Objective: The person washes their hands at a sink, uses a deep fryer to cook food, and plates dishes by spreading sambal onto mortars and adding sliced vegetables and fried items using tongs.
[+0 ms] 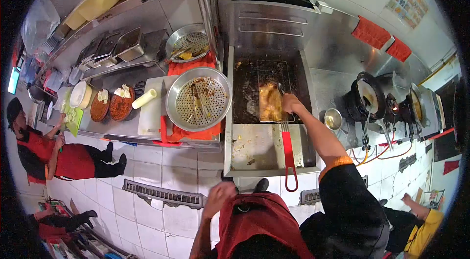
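My right hand (292, 104) is closed round a metal utensil (280, 89), whose working end is hard to make out. The utensil reaches into golden-brown frying food (270, 105) in a wire fry basket (275, 62). That basket sits in the dark oil of a steel fryer (307, 83), and its red handle (289, 154) points toward me across the fryer's front ledge. My left hand (220, 196) hangs low beside my red apron (259, 220), away from the counter. It is blurred, and its fingers cannot be made out clearly.
Left of the fryer, a perforated steel bowl (176, 112) holds tongs and crumbs beside a white cutting board (152, 123). Two brown bowls (99, 111) stand farther left. A wok (367, 95) and small pot (333, 119) are right. Co-workers stand left (68, 158) and lower right (424, 232).
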Demonstrator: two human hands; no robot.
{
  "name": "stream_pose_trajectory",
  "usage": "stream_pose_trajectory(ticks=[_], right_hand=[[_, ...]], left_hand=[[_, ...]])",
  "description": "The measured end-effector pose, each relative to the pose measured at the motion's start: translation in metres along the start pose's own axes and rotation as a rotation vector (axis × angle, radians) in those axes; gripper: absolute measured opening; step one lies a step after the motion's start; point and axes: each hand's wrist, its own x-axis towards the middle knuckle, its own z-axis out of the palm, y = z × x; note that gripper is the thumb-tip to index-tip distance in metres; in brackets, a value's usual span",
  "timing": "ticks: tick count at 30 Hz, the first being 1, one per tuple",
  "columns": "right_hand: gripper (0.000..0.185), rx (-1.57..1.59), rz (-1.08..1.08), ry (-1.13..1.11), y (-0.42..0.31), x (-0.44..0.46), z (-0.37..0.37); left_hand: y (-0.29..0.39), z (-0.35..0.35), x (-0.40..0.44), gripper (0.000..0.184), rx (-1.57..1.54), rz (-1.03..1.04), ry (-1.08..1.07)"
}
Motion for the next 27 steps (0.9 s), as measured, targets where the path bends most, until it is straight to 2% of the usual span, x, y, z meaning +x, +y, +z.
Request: stream_pose_trajectory(ticks=[1, 2, 3, 4, 5, 6, 8, 9, 13, 15, 20, 24, 27], right_hand=[[0.022, 0.139, 0.105, 0.164, 0.006, 0.000, 0.023], [0.023, 0.199, 0.116, 0.148, 0.005, -0.018, 0.014], [0.023, 0.263, 0.127, 0.130, 0.004, -0.038, 0.006], [0.023, 0.324, 0.137, 0.116, 0.004, -0.053, -0.001], [0.023, 0.245, 0.130, 0.178, 0.022, -0.040, 0.026], [0.021, 0.303, 0.170, 0.299, 0.023, -0.050, 0.026], [0.018, 0.410, 0.242, 0.546, 0.010, -0.086, 0.013], [0.016, 0.455, 0.260, 0.568, 0.001, -0.107, 0.003], [0.018, 0.520, 0.217, 0.644, 0.002, -0.148, 0.002], [0.020, 0.516, 0.165, 0.754, 0.004, -0.170, 0.005], [0.025, 0.601, 0.185, 0.765, -0.002, -0.212, -0.003], [0.031, 0.576, 0.077, 0.927, -0.004, -0.231, 0.005], [0.035, 0.618, 0.101, 0.954, -0.020, -0.254, 0.005]], left_hand=[[-0.012, 0.024, 0.037, 0.028, -0.274, -0.115, -0.118], [0.018, 0.058, 0.069, 0.034, -0.179, -0.087, -0.187], [0.009, 0.089, 0.100, 0.040, -0.111, -0.010, -0.220], [0.026, 0.125, 0.119, 0.037, -0.134, -0.077, -0.121], [0.023, 0.146, 0.146, 0.032, -0.188, -0.168, -0.224], [0.014, 0.162, 0.171, 0.027, -0.239, -0.258, -0.325], [0.013, 0.193, 0.191, 0.018, -0.646, -0.479, -0.204], [0.012, 0.203, 0.197, 0.014, -0.849, -0.589, -0.136], [0.011, 0.217, 0.199, 0.010, -0.916, -0.364, -0.156], [0.014, 0.215, 0.201, 0.009, -0.922, -0.322, -0.169], [0.032, 0.218, 0.181, 0.007, -0.885, -0.258, -0.167], [0.047, 0.220, 0.143, 0.019, -0.778, -0.261, -0.164], [0.051, 0.221, 0.112, 0.027, -0.671, -0.209, -0.155]])
